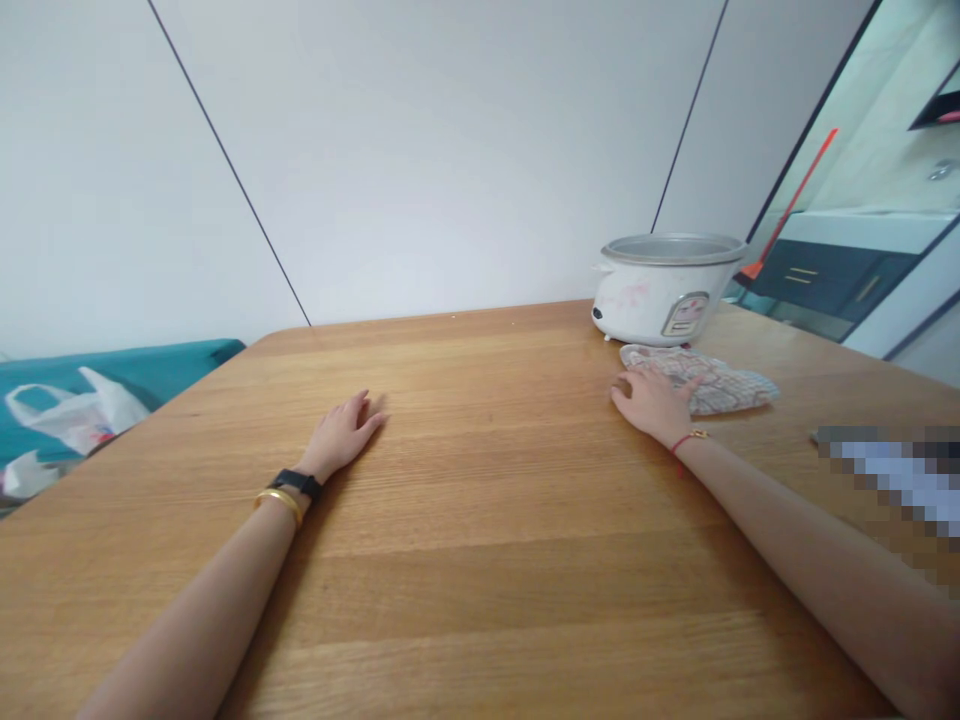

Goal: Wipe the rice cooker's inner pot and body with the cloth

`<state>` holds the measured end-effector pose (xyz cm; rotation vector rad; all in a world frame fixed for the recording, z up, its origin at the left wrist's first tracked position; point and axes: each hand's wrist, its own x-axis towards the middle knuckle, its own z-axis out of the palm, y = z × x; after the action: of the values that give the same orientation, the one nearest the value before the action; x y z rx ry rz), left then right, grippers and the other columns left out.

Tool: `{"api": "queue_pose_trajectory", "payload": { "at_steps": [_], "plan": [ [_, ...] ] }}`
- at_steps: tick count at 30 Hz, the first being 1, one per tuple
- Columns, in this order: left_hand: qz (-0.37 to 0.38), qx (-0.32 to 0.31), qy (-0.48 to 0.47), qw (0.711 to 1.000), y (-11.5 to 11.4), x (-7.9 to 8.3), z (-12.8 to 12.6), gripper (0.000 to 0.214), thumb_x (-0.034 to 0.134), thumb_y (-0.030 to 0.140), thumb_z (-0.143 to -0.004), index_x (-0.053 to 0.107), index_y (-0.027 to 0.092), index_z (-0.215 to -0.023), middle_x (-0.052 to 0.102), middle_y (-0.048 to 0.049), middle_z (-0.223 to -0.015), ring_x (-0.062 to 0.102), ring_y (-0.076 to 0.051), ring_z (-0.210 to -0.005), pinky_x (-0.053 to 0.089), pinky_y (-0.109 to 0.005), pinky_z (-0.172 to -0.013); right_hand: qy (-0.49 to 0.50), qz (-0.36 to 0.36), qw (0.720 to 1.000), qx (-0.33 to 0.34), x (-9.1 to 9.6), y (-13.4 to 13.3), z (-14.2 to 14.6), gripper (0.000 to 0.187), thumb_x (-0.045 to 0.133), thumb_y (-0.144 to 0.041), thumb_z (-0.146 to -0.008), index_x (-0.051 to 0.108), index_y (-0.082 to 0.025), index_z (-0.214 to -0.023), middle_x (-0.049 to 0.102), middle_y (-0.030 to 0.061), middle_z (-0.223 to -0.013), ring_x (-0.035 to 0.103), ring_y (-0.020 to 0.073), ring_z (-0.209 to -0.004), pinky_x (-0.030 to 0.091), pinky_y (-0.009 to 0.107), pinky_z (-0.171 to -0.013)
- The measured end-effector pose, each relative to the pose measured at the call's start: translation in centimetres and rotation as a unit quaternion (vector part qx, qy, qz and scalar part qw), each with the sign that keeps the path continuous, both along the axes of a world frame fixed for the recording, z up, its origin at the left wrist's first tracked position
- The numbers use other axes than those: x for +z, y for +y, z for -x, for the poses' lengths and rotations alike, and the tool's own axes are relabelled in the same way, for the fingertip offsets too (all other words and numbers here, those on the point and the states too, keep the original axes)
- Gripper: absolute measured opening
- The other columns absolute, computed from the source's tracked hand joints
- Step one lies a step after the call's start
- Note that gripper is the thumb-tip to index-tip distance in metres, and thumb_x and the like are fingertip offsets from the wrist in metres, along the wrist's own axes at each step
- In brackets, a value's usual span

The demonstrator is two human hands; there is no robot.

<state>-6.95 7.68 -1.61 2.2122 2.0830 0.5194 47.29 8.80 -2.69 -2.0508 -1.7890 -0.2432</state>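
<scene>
The **left hand [341, 435]** is laid palm down on a **wooden table top [450, 600]**, with the fingers lightly curled, and nothing is held in it. The **right hand [651, 403]** is placed palm down, well apart from the left, with its fingers resting over the near edge of a **folded patterned cloth [697, 378]**. The cloth is pressed under the fingers but is not seen to be clamped (any grip would be hard to judge from this view).

The cloth is lying on the table just in front of a **white rice cooker [667, 290]**, and the gap between them is too small to be judged. The cooker is set upright near the far edge of the table, toward the right. A metal rim is shown around its top, pinkish marks are seen on its white body, and a silver-framed panel is turned toward the camera.

A **black wristband [298, 484]** and a **gold bangle [279, 503]** are worn on the left wrist, and a **red string bracelet [681, 443]** is worn on the right. A **pixelated object [892, 480]** is lying at the right of the table, its kind hidden by the blurring. A **white plastic bag [79, 415]** is lying on a **teal surface [112, 375]** beyond the table's left edge. A **red-orange pole [787, 205]** is seen leaning beyond the cooker, in front of a **dark cabinet [832, 275]**.
</scene>
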Motion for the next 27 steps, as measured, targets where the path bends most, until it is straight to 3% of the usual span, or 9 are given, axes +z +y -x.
{"api": "queue_pose_trajectory", "payload": {
  "at_steps": [6, 18, 27],
  "plan": [
    [0.001, -0.008, 0.003, 1.0, -0.3, 0.1, -0.1, 0.08, 0.041, 0.061, -0.097, 0.045, 0.007, -0.155, 0.062, -0.0214, -0.148, 0.059, -0.037, -0.138, 0.043, -0.05, -0.118, 0.007, 0.051, 0.999, -0.004, 0.8, -0.4, 0.4, 0.042, 0.041, -0.037, -0.099, 0.077, -0.022, -0.115, 0.07, 0.0134, -0.134, 0.051, 0.0356, -0.137, 0.025, 0.074, -0.119],
    [0.0, -0.029, 0.045, 0.999, -0.3, 0.2, -0.2, 0.073, 0.037, 0.06, -0.099, 0.059, 0.008, -0.145, 0.065, -0.0208, -0.144, 0.061, -0.037, -0.134, 0.045, -0.05, -0.116, 0.004, 0.06, 0.998, -0.01, 1.1, -0.6, 0.4, 0.045, 0.039, -0.038, -0.1, 0.076, -0.023, -0.12, 0.068, 0.0121, -0.139, 0.053, 0.0363, -0.136, 0.025, 0.079, -0.116],
    [-0.007, -0.048, 0.043, 0.998, 0.0, -0.3, 0.4, 0.068, 0.036, 0.06, -0.099, 0.066, 0.012, -0.137, 0.061, -0.0176, -0.151, 0.056, -0.033, -0.141, 0.039, -0.047, -0.123, -0.007, 0.076, 0.997, -0.033, 1.4, -0.7, 0.6, 0.046, 0.04, -0.041, -0.099, 0.076, -0.023, -0.121, 0.067, 0.0147, -0.139, 0.057, 0.038, -0.13, 0.035, 0.076, -0.109]
  ]
}}
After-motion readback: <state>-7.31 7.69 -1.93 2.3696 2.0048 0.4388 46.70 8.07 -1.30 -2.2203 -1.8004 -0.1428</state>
